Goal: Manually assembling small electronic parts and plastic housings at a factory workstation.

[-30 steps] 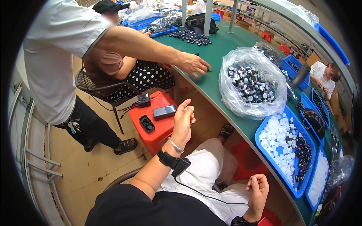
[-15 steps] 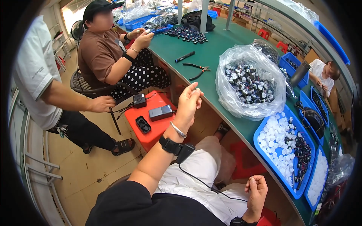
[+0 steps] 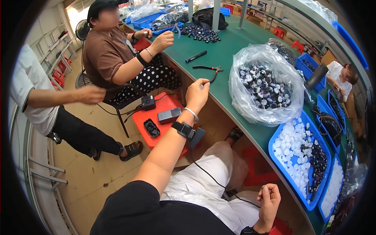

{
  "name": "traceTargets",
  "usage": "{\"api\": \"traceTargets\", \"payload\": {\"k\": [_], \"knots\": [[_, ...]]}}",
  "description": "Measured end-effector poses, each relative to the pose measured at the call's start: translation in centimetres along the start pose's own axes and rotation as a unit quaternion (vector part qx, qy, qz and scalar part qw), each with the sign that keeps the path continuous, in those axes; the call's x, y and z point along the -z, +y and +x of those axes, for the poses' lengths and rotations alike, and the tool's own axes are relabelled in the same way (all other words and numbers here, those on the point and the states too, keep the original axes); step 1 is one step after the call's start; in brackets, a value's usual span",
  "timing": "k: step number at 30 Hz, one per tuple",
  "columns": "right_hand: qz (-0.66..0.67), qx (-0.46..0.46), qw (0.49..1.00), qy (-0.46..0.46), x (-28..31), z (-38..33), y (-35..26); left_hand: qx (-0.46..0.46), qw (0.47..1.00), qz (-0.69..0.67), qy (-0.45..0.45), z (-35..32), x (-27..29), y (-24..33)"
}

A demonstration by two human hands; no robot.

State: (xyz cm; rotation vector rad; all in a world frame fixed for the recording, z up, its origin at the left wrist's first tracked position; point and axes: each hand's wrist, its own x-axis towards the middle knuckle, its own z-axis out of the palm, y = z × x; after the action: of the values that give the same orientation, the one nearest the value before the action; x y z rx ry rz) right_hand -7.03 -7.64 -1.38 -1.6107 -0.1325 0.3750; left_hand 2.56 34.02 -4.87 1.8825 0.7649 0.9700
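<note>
My left hand (image 3: 197, 96) is stretched forward at the bench edge, its thumb and fingertips pinched together; whatever lies between them is too small to make out. Just beyond it on the green bench (image 3: 231, 47) are pliers with orange and black handles (image 3: 211, 68) and a dark marker pen (image 3: 196, 56). Low over my lap, my right hand (image 3: 269, 201) is closed in a pinch, and I cannot tell what it grips. To the right of my left hand, a clear plastic bag (image 3: 244, 111) holds many small round black-and-white parts (image 3: 266, 88).
Blue trays line the bench's right side; the nearest tray (image 3: 274, 150) holds white discs and dark wired parts. A red stool (image 3: 143, 135) carries a grey box (image 3: 169, 115) and a black adapter (image 3: 148, 102). A seated co-worker (image 3: 109, 51) and a standing person (image 3: 43, 94) are to the left.
My left hand has turned over, its back now showing, and moved slightly up. My right hand keeps its pinch. The standing person's arm has swung back, and the seated co-worker's hands have moved apart.
</note>
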Motion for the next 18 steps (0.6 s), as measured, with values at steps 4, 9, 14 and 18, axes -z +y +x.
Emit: {"api": "traceTargets", "payload": {"k": [4, 9, 14, 18], "knots": [[0.005, 0.001, 1.0, 0.0, -0.1, 0.4, 0.3, -0.009, 1.0, 0.004, -0.002, -0.4, -0.3, 0.5], [-0.004, 0.002, 1.0, -0.007, 0.0, 0.5, 0.4, -0.03, 0.999, -0.02, -0.014, 0.3, 0.2, 0.1], [-0.005, 0.002, 1.0, -0.007, 0.4, 0.1, 0.7, 0.044, 0.969, -0.243, -0.029, 0.0, 0.8, 1.0], [0.014, 0.001, 1.0, 0.008, 0.4, 0.0, 0.7, 0.085, 0.892, -0.384, -0.222, -4.0, 2.1, 4.7]]}}
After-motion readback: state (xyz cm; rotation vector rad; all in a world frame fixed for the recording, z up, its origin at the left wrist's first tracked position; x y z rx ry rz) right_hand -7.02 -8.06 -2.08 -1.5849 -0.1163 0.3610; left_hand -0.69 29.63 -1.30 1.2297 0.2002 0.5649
